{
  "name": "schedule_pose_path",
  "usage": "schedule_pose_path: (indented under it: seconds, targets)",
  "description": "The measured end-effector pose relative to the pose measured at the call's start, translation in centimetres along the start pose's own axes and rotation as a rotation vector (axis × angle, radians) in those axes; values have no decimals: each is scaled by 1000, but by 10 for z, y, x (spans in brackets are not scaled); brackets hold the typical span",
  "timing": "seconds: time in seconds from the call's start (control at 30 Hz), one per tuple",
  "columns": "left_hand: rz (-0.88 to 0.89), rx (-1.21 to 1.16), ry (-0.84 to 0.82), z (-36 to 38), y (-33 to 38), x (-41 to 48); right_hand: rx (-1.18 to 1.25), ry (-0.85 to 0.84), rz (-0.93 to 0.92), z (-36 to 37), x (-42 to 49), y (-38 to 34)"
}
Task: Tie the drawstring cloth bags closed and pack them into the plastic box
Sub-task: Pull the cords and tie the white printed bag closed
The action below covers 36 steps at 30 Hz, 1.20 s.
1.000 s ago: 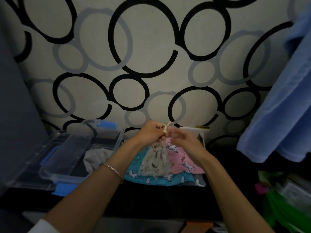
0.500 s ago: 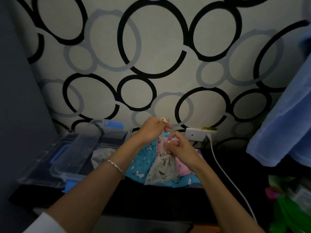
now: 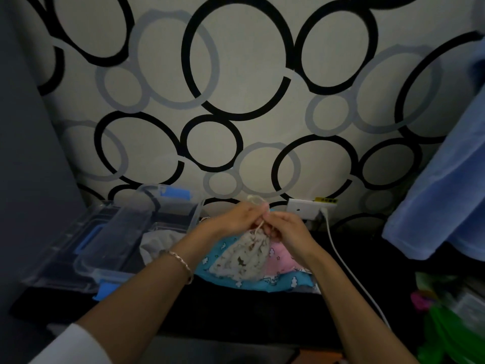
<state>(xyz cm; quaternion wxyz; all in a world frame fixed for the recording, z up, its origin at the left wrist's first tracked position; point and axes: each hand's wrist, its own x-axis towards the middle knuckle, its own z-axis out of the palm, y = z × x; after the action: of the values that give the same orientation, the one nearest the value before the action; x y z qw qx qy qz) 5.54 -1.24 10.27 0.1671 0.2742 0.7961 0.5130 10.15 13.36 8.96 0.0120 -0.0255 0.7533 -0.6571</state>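
Observation:
A small beige printed drawstring bag hangs from both my hands over a blue bag and a pink bag lying on the dark surface. My left hand pinches the cream drawstring, whose loop sticks up above the fingers. My right hand grips the cord at the bag's gathered neck. The clear plastic box with blue latches stands at the left, a grey cloth inside it.
The box's clear lid lies at the far left. A white wall socket with a white cable runs down the right. Blue fabric hangs at the right; green items sit at the lower right. A patterned wall is behind.
My hands have come closer together at the beige bag's neck, and the bag has been lifted slightly. The camera view has shifted right, revealing the socket and cable.

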Motion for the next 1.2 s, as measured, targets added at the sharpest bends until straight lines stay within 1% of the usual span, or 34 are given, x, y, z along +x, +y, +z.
schedule_pose_path:
  seconds: [0.07, 0.13, 0.23, 0.3, 0.43, 0.53, 0.6, 0.67, 0.73, 0.9, 0.97, 1.07, 1.2]
  targets:
    - [40, 23, -6, 5, -7, -3, 11, 15, 8, -2, 0, 2]
    - [66, 41, 10, 7, -12, -4, 25, -9, 18, -2, -3, 3]
    - [67, 120, 22, 8, -23, -1, 20, -32, 46, -2, -6, 4]
    - [56, 140, 34, 9, -27, -1, 45, 17, 66, -3, -6, 5]
    - [52, 48, 73, 9, -26, -6, 85, 139, 103, -1, -2, 3]
    - [13, 9, 161, 9, -24, -5, 97, 206, 135, -1, -1, -1]
    - [-19, -1, 203, 8, -20, -4, 11, 179, 88, -4, -3, 1]
    - [-18, 2, 195, 6, -16, -3, -182, 132, -39, -6, -4, 4]
    - [-15, 7, 168, 7, -13, -3, -358, 141, -136, -5, -4, 6]
    - [16, 42, 165, 10, -13, -7, -538, 105, -161, -6, -2, 2]
    - [31, 49, 169, 11, -14, -8, -492, 81, -144, -8, -1, 1]
    - [50, 69, 183, 12, -14, -10, -259, 65, -58, -12, -2, 4]
    - [49, 189, 234, 11, -14, -10, -91, 111, -29, -13, -4, 6]
